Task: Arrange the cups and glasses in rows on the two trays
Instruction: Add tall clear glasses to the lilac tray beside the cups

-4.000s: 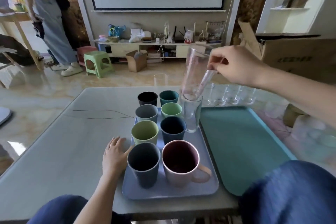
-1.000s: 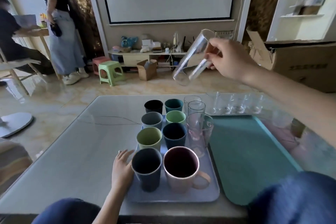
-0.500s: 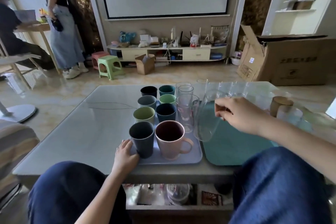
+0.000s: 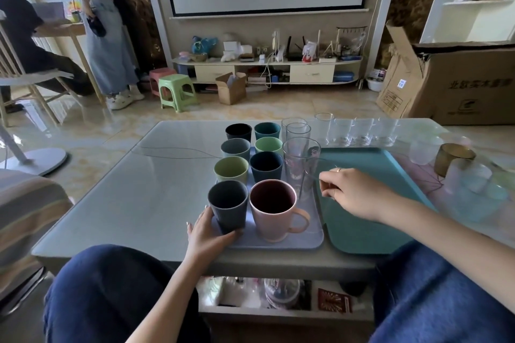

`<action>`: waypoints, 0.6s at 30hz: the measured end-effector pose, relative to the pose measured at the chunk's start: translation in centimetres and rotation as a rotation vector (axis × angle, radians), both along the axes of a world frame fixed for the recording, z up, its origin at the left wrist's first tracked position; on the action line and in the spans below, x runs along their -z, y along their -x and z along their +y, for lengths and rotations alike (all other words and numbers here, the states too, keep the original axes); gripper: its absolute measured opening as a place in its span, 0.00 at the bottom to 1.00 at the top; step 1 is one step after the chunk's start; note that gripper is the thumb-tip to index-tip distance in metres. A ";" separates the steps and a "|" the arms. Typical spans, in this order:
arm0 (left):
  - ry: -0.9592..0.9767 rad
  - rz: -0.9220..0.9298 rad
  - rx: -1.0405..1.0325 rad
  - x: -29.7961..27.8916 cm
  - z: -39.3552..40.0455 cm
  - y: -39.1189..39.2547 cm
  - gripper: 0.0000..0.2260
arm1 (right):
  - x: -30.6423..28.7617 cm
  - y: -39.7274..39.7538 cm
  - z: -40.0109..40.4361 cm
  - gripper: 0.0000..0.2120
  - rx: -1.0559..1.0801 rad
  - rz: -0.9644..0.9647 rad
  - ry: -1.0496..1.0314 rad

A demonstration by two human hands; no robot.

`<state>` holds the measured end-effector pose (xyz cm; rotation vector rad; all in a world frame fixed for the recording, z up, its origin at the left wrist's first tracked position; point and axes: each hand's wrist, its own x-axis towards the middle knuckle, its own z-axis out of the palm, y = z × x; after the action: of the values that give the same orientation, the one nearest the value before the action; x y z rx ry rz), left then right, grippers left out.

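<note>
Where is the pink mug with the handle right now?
The pink mug stands at the near end of the lavender tray, right of the dark grey cup.

Teal tray (image 4: 370,234) mostly bare; lilac tray (image 4: 316,237) crowded with cups.

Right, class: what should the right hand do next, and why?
Probably the right hand should lower the clear glass it pinches onto the teal tray and let go: that tray holds nothing yet, while the lavender tray is nearly full.
</note>
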<state>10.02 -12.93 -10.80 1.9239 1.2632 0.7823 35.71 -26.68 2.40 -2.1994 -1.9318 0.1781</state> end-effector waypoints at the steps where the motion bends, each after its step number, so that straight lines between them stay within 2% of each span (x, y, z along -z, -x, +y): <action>1: 0.003 -0.018 0.007 0.1 0.1 0.0 0.31 | -0.1 0.1 0.2 0.09 -0.005 -0.006 0.009; 7: 0.050 -0.155 -0.028 0.3 0.6 0.5 0.20 | -0.3 1.0 0.8 0.04 -0.046 -0.048 0.059; 12: 0.060 -0.162 -0.016 -0.4 0.0 0.6 0.19 | 0.3 2.0 1.1 0.04 -0.051 -0.040 0.025; 14: 0.063 -0.163 -0.014 -0.4 -0.2 0.6 0.21 | 0.5 2.2 1.2 0.03 -0.052 -0.030 -0.005; 18: 0.058 -0.149 -0.023 -0.6 -0.6 0.8 0.21 | 0.9 2.2 1.7 0.02 -0.035 0.052 -0.058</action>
<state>9.26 -13.49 -10.18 1.7735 1.2063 0.8747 33.49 -24.95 1.54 -2.1047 -1.9238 0.1805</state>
